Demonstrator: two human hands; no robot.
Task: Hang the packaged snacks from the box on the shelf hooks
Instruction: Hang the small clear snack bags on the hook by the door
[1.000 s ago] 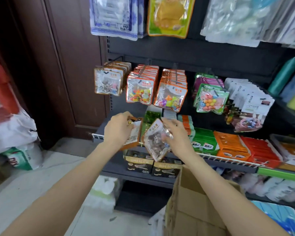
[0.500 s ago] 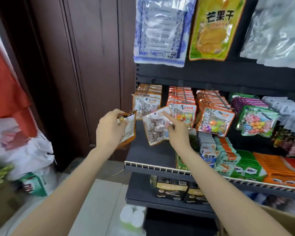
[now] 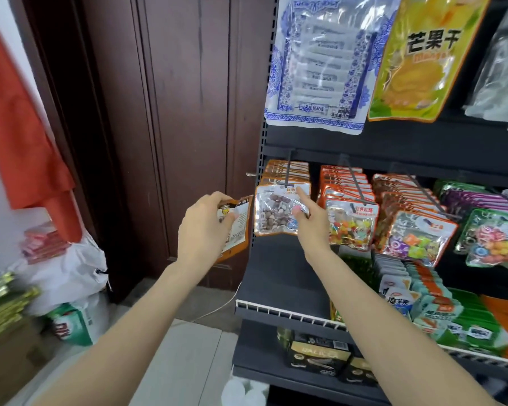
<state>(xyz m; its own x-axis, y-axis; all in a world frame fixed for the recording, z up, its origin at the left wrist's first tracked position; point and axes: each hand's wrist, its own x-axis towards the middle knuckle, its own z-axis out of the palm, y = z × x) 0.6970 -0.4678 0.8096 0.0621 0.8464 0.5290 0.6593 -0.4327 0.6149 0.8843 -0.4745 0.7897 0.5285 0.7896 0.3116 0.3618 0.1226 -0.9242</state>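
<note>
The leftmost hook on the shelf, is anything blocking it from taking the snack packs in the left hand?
Nothing solid bars the way, but the right hand holds a clear snack pack at the front of the leftmost hook, so the packs gripped by the left hand must wait beside it.

Dark brown panelled wooden door [image 3: 173, 127] at left; pale tiled floor [image 3: 185, 361] below; black metal shelving unit [image 3: 279, 276] at right

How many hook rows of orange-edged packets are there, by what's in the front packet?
Brown-and-white sweets row: 1
Small multicoloured sweets row: 1
Larger coloured pieces row: 1
Total: 3
</note>
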